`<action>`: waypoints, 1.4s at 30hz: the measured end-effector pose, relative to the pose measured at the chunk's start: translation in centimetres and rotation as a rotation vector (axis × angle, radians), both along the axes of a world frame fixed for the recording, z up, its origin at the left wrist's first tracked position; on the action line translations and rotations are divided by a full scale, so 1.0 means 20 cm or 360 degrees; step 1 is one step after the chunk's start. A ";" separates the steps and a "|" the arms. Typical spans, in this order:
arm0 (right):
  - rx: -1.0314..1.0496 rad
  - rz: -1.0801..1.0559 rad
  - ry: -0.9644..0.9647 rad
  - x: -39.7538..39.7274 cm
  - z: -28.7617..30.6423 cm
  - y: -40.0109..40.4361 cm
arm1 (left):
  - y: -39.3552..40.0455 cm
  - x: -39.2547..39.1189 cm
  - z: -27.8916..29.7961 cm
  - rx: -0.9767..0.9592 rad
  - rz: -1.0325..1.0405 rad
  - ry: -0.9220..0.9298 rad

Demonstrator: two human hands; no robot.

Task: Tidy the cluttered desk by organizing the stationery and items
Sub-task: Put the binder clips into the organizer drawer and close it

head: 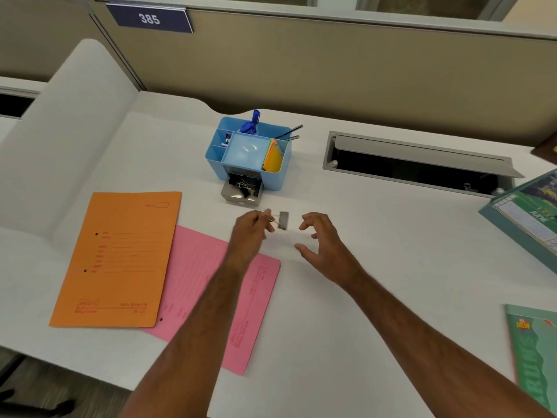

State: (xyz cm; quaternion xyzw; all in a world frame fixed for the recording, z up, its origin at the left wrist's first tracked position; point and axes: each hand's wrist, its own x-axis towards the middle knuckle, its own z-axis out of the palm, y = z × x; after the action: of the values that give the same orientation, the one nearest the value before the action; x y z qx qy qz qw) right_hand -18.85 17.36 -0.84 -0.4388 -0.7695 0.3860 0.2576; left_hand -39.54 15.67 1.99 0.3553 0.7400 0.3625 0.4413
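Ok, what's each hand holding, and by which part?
Left hand pinches a binder clip by its wire handle. Right hand holds nothing.

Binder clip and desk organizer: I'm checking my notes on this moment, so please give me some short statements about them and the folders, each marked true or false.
1. The left hand pinches the binder clip by its wire handle. True.
2. The right hand grips a pen. False: it holds nothing, its fingers loosely curled beside the clip.
3. The small drawer of the blue organizer is pulled open and holds binder clips. True.
4. The pink folder lies on top of the orange folder. False: the orange one overlaps the pink one.
5. The blue pens lie flat on the desk. False: they stand in the organizer.
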 end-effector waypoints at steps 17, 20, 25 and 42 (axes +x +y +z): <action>-0.0188 -0.0100 -0.0048 0.14 -0.10 -0.02 | 0.42 -0.45 0.03 -0.0267 0.0130 0.0256; -0.0203 -0.0098 -0.0049 0.14 -0.11 -0.02 | 0.42 -0.44 0.02 -0.0249 0.0156 0.0437; -0.0226 -0.0100 -0.0063 0.15 -0.13 -0.02 | 0.31 -0.36 -0.04 -0.0090 0.0447 0.0339; -0.1107 0.0233 0.0047 -0.50 0.09 0.15 | 0.27 -0.25 -0.12 -0.0016 0.0952 -0.0611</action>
State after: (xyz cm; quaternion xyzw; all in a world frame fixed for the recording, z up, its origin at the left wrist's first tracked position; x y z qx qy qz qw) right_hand -28.93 20.33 0.88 -0.4385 -0.6177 0.6485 0.0756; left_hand -44.62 21.05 -0.31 0.0462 0.7165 0.5323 0.4485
